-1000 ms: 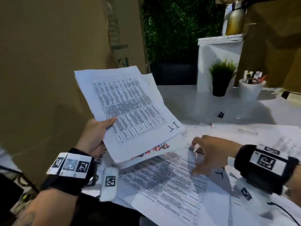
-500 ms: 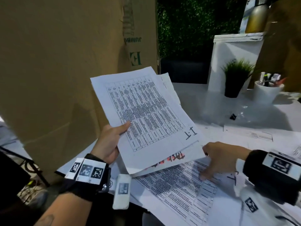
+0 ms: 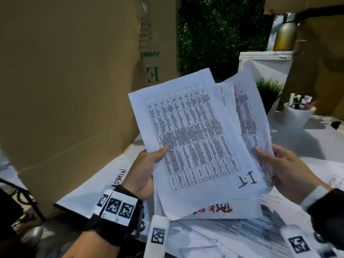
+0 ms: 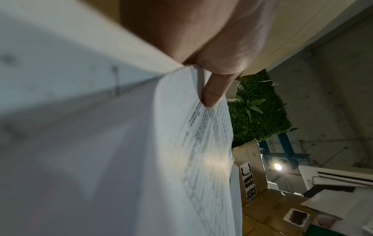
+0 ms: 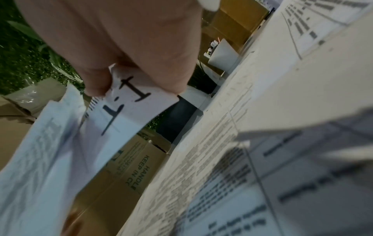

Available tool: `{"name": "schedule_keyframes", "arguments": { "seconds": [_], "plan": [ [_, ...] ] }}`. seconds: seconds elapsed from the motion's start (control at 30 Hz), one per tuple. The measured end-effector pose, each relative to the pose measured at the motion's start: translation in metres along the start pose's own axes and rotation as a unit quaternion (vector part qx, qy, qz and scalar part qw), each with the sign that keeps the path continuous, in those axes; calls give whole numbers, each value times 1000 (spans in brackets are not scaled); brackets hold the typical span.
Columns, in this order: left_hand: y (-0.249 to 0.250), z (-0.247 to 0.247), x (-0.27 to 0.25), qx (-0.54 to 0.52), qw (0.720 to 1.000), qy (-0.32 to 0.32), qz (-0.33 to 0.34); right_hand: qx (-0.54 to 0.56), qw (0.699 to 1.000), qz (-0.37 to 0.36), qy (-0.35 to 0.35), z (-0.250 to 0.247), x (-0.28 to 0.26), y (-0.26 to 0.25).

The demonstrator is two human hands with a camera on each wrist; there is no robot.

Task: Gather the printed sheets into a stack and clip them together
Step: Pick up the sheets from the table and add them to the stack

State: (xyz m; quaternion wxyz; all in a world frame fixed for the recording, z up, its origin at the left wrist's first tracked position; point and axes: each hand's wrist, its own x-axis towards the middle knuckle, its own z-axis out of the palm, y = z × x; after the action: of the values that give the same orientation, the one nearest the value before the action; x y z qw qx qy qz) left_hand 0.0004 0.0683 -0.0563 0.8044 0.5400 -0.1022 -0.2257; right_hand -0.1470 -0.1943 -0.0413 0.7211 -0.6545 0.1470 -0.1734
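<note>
- While the head view looks down over a paper-strewn table (image 3: 307, 146), the left hand (image 3: 147, 172) grips a fanned stack of printed sheets (image 3: 193, 138) by its left edge, thumb lying on the top page's printed grid. The right hand (image 3: 284, 170) grasps a further sheet (image 3: 247, 116) tucked behind the stack's right side, thumb on its face. The stack is held up above the table, its top page marked "I.T" by hand. More printed sheets (image 3: 251, 237) lie flat on the table below. A cardboard box (image 3: 65, 81) stands at the left; a potted plant (image 3: 270, 92) and a white cup of pens (image 3: 297, 114) sit at the far right.
- Seen from the left wrist, the left hand's thumb (image 4: 214, 94) presses on the printed page (image 4: 206, 143), pinching the sheets.
- Seen from the right wrist, the right hand (image 5: 129, 39) pinches a paper corner bearing "I.T" (image 5: 129, 110); loose printed pages (image 5: 252, 143) lie on the table beside it.
</note>
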Motion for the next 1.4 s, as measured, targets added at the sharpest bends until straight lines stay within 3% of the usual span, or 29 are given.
{"name": "schedule_keyframes", "arguments": {
  "seconds": [0.17,0.33,0.37,0.5,0.6,0.67,0.73,0.83,0.9,1.07,1.13,1.23,1.3,1.4],
  "plan": [
    [-14,21,1,60,996,14,71,14,995,63,-77,9,-18,-5],
    [-8,37,-6,119,965,31,232,-96,990,-85,-50,5,-14,-12],
    [-6,37,-6,110,965,19,239,-93,989,-104,-40,5,-15,-14],
    [-1,43,-14,145,976,-37,160,-127,984,-117,-52,-1,-16,-13],
    [5,55,-23,181,969,19,165,-166,981,-30,-93,-36,-12,-23],
    [10,50,-25,161,973,20,162,-225,972,17,-73,-66,-7,-35],
    [8,43,-17,159,977,22,142,-372,926,67,-18,-98,1,-39],
    [-2,26,0,107,992,13,64,-580,795,177,9,-130,10,-31],
    [-8,19,7,77,996,25,32,-604,762,233,-22,-142,10,-26],
    [-16,20,13,92,995,6,40,-715,666,155,-145,-153,10,-20],
    [-17,23,15,91,995,0,43,-724,651,145,-179,-153,11,-15],
    [-18,28,16,86,995,-7,46,-772,587,116,-213,-142,9,-14],
    [-18,31,14,81,996,-12,44,-776,597,94,-180,-143,12,-19],
    [-17,34,12,71,996,-14,44,-724,680,61,-97,-152,14,-45]
  ]
}}
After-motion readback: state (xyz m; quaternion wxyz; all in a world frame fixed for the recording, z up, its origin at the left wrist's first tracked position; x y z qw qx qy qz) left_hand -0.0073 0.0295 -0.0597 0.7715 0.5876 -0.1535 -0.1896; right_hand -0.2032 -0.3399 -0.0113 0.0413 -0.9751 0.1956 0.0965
